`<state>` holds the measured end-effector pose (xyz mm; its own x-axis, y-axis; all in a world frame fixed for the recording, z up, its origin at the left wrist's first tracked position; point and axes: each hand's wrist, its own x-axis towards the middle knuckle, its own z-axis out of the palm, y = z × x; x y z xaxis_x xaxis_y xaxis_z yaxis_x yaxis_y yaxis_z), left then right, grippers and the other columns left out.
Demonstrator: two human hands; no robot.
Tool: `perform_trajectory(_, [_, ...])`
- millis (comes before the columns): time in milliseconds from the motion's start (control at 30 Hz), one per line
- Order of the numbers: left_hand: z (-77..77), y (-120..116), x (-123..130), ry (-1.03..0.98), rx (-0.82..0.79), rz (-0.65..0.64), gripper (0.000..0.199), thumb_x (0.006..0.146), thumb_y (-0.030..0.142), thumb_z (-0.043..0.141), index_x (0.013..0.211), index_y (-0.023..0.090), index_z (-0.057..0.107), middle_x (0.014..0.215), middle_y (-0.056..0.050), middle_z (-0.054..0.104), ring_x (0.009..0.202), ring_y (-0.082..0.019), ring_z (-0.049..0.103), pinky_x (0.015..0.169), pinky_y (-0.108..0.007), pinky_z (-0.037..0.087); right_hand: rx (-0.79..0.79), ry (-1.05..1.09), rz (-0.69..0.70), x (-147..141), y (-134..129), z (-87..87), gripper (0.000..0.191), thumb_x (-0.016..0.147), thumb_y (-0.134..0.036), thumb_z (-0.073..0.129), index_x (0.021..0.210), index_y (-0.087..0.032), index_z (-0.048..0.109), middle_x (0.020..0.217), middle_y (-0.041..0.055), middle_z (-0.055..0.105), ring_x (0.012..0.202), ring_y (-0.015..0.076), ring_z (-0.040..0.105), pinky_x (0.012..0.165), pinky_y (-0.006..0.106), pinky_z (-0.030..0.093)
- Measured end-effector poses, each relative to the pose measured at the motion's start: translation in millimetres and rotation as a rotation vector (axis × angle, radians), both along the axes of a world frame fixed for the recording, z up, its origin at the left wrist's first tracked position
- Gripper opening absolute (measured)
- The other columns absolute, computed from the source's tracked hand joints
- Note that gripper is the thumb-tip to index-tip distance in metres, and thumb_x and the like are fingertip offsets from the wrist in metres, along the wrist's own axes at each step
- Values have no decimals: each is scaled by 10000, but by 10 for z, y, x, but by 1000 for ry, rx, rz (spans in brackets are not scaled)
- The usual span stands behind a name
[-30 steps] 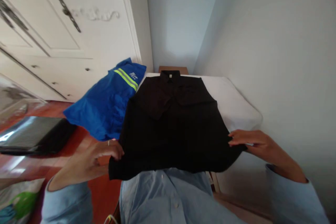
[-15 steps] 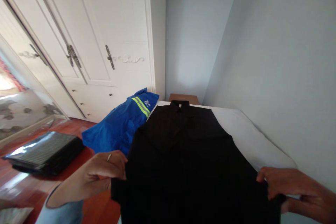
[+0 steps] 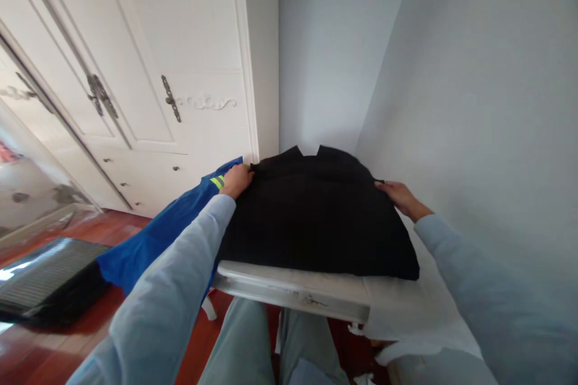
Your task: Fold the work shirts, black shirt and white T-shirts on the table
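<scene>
A black garment [image 3: 316,216] lies folded over on the white table [image 3: 293,289], its folded part covering the far end. My left hand [image 3: 238,180] pinches its far left edge, beside the blue garment [image 3: 158,228] with a yellow-green stripe. At the far right edge, my right hand [image 3: 400,197] grips the same black cloth. The cloth is stretched between both hands, and its collar is hidden. The lower edge of the fabric lies near the table's front edge.
A white wardrobe [image 3: 198,42] stands behind on the left. Grey walls [image 3: 474,102] rise behind and to the right. On the red floor at the left lies a black case [image 3: 49,277]. White cloth [image 3: 406,313] hangs at the table's right side.
Both hands have moved forward to the far end of the table, carrying the lower part of the black garment over its upper part. The table's front edge now shows.
</scene>
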<state>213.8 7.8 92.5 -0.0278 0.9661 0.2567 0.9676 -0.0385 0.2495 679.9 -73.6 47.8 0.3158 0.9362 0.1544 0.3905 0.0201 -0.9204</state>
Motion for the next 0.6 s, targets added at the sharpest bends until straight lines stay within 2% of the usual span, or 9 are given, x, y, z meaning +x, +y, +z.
perform_trajectory(100, [-446, 245, 20, -36, -83, -14, 181, 863, 303, 634, 891, 185, 769, 985, -161, 763, 951, -326, 714, 805, -361, 528, -134, 46, -48, 56, 95, -433, 302, 711, -423, 785, 601, -179, 646, 552, 45, 667, 530, 160, 601, 496, 265, 474])
perform_trajectory(200, [-715, 369, -82, -90, -93, -42, 218, 870, 347, 621, 778, 193, 745, 851, -117, 750, 853, -290, 712, 729, -326, 509, -198, 75, -60, 162, 77, -665, 285, 683, -431, 793, 661, -175, 671, 573, 34, 673, 544, 161, 603, 486, 259, 466])
perform_trajectory(267, [-772, 450, -178, -129, -85, -63, 285, 881, 394, 598, 716, 192, 715, 740, -76, 711, 767, -253, 690, 669, -301, 483, -217, 109, -43, 252, 68, -694, 310, 673, -448, 802, 723, -162, 691, 624, 35, 688, 559, 153, 599, 498, 257, 471])
perform_trajectory(400, [-741, 616, -298, -185, -51, -78, 365, 915, 458, 526, 732, 190, 693, 669, -29, 659, 708, -214, 655, 609, -276, 449, -170, 179, -4, 430, 117, -603, 359, 650, -456, 831, 804, -155, 712, 718, 37, 702, 621, 144, 606, 560, 254, 503])
perform_trajectory(500, [-753, 689, -264, -191, -23, -60, 340, 945, 412, 485, 863, 175, 713, 807, -63, 711, 812, -242, 684, 691, -301, 488, -152, 130, -75, 492, 192, -581, 306, 690, -435, 798, 790, -168, 688, 668, 20, 664, 587, 145, 583, 531, 257, 488])
perform_trajectory(600, [-827, 657, -172, -185, -15, -40, 352, 942, 361, 505, 1140, 120, 670, 1057, -157, 725, 1018, -308, 683, 837, -366, 517, -221, -11, -222, 479, 265, -651, 206, 750, -358, 716, 816, -172, 658, 676, 36, 661, 603, 178, 616, 554, 299, 516])
